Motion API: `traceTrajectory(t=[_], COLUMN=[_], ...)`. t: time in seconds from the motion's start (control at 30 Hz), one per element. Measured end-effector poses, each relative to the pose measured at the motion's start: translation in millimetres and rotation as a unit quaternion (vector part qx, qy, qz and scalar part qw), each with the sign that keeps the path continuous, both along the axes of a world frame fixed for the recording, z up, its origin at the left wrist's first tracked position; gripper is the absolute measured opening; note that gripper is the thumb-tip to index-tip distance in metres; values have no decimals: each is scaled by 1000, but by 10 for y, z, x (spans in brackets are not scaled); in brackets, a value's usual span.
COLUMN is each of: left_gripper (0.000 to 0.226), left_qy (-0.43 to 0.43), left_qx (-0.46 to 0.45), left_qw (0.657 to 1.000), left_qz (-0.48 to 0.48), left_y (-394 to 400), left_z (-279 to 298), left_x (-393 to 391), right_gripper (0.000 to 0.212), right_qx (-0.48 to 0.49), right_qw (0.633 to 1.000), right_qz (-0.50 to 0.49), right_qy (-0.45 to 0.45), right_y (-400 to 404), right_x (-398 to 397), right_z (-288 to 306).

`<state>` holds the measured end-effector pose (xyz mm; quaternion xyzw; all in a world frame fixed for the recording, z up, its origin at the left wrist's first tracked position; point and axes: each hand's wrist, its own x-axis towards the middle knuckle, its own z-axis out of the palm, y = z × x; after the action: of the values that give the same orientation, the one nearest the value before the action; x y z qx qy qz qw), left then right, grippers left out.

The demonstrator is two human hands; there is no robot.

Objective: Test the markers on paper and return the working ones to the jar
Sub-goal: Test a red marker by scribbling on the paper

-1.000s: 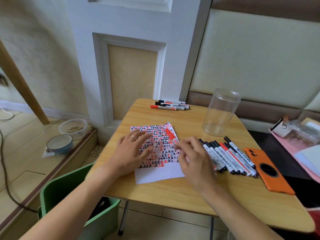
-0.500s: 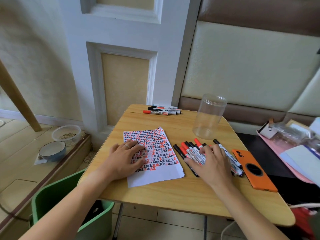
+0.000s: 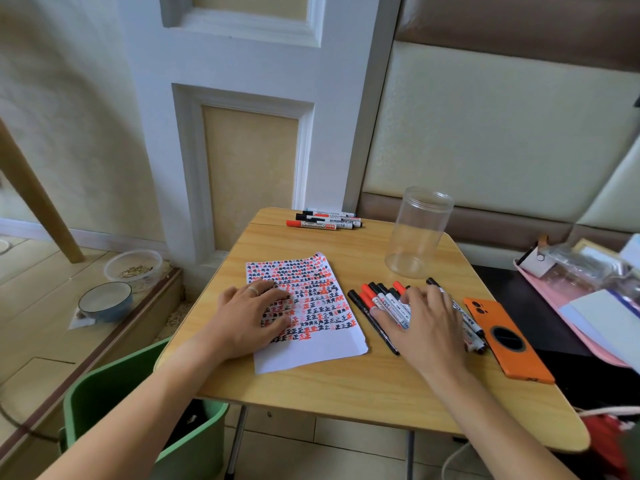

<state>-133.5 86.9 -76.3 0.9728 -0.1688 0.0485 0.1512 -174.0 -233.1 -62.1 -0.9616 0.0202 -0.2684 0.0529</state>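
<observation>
Wooden counter, rounded corners, against white panelled wall and padded bench back. Floor at left: two bowls, green chair.
Left hand: flat on paper, fingers straight, spread. Paper covered in red and black marks.
Right hand: palm down over markers, fingers curled round several barrels.
Jar: clear plastic, cylindrical, upright, lidless, just beyond markers. Spare markers at far edge. Orange phone right of marker row.
</observation>
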Motion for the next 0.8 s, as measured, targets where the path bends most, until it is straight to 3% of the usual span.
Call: traceTrajectory(t=[0.07,0.13,0.3,0.6,0.8], left_gripper=[84,81,70,34,46], left_qy=[1,-1,-22,-68,-30], left_qx=[-2,-9,-31,-34,-40], left_qw=[1000,1000,999,995,998], left_qz=[2,4,16,63,38], left_y=[-12,-18,-44,-93,-47], left_z=[12,15,0,112,131], left_x=[-2,3,49,351,663], right_gripper=[42,26,24,22,30], right_qx=[17,39,44,40,75], right_qw=[994,981,938,943,941], right_qz=[90,186,336,317,301], right_qy=[-54,-33,77,92,136], right_y=[125,333,750,908,953], right_x=[1,-13,24,232,483], right_z=[11,14,-94,-10,81])
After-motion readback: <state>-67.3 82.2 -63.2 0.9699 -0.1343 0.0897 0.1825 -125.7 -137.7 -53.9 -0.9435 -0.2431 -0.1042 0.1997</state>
